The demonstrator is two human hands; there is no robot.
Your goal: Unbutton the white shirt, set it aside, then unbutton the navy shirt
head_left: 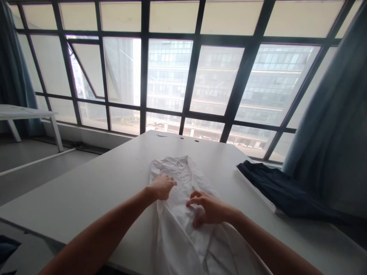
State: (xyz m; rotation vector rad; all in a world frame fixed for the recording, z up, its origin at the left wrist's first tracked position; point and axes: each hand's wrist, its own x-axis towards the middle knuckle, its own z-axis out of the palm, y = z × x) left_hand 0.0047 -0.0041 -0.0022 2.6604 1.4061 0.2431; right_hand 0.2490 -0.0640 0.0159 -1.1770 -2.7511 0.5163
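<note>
A white shirt [179, 214] lies lengthwise on the white table [114, 206], its collar [181, 162] toward the far side and its lower part running toward me, with creases and folds along it. Over the upper left of the shirt is my left hand [163, 186], fingers stretched out and slightly bent. My right hand [208, 208] is lower and to the right, above the shirt's front, with its thumb and fingers apart. Neither hand visibly grips the cloth. Whether the fingertips press on it I cannot tell.
Dark blue trousers [275, 187] lie on a white stack [258, 191] at the table's right edge. Large windows [169, 72] stand beyond the table, with blue curtains [323, 133] on the right. Another white table [25, 112] is at the left.
</note>
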